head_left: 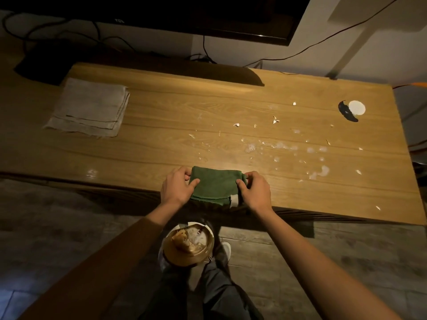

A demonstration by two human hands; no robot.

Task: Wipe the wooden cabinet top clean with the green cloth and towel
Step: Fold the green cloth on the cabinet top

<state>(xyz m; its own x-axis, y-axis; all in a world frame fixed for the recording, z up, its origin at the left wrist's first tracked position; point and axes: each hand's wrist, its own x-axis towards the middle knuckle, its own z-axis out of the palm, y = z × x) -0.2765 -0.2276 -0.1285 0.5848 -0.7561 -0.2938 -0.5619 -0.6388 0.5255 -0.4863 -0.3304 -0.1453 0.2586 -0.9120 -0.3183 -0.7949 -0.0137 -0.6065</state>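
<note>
Both hands on the folded dark green cloth at the near edge of the light wooden table, dead centre. Left hand pinching the left end, thumb on top and fingers curled round the far corner; right hand clamped on the right end the same way. Folded into a rough rectangle, long axis running left to right, parallel with the near edge, lower hem just overhanging it, a white tag peeking out at the near right corner.

Now the mess: pale wet smears and scattered crumbs spread across the right half, far and right of the cloth, well apart from the left hand, nearer the right. A sweep from here likely heading rightward and away, so right hand the better placed to lead. A few droplets just beyond the cloth's far edge too, and one small shiny patch off to the near left.

Folded grey towel lying flat at the far left, well apart from both hands, closer to the left one, untouched, long side angled slightly toward the far right. White round disc with a dark curved piece beside it at the far right corner, worth steering round.

Down on the floor, a round brown bin just under the near edge, below the cloth. Handy for catching crumbs, by the look of it. Wiping proper apparently not begun.
</note>
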